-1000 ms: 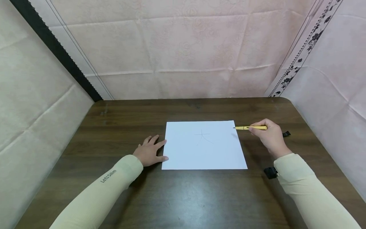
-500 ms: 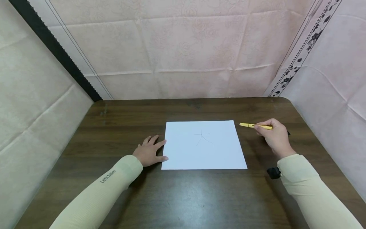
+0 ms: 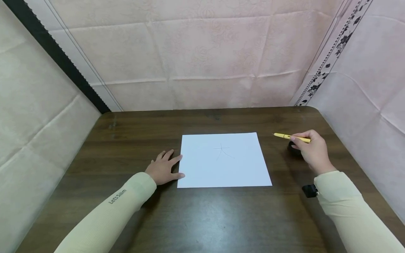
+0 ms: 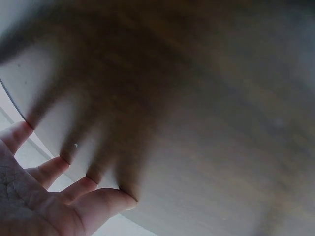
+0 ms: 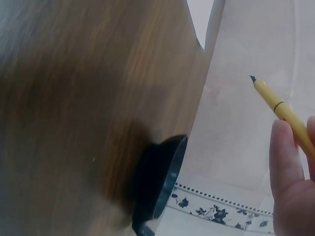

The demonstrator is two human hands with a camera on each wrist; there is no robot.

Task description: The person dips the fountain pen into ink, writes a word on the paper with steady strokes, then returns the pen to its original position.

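Note:
A white sheet of paper (image 3: 240,172) lies on the brown wooden table, with thin crossed and slanting strokes (image 3: 221,148) in its upper middle. At its left edge my left hand (image 3: 162,170) lies flat, fingers spread, the thumb and forefinger touching the paper. My right hand (image 3: 314,151) pinches a yellow pen (image 3: 283,135) and stands off to the right of the sheet. The pen's dark tip (image 5: 253,78) points left, away from the table surface. Below the pen sits a small black dish-like thing (image 5: 162,179), partly hidden by the right hand in the head view.
The table (image 3: 202,218) runs back to a pale cloth (image 3: 205,52) hung behind it. More cloth hangs at both sides, with a black band (image 3: 60,59) at left and a floral strip (image 3: 335,49) at right. A black camera (image 3: 310,190) is at the right wrist.
My right hand has moved rightward with the pen, from the paper's right edge to over the black dish-like thing, which shows more now. My left hand and the sheet stay in place.

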